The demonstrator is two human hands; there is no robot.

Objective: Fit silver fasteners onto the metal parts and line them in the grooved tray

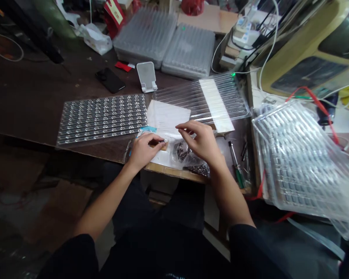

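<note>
My left hand (145, 149) is closed in a pinch on a small metal part (165, 141), whose shiny end sticks out past the fingertips. It is just above a small tan block (164, 146) on a white sheet. To the right, my right hand (200, 139) hovers with thumb and forefinger brought together; anything between them is too small to make out. Below its palm lies a clear plastic bag (182, 153) of small shiny metal pieces. More dark metal pieces (200, 169) lie by the table's front edge.
A tray of rows of metal parts (103, 118) lies at left. Behind my hands are an empty clear tray (227, 97), a phone (109, 80) and a white stand (147, 77). A green-handled screwdriver (238, 174) and stacked filled trays (302, 162) are at right.
</note>
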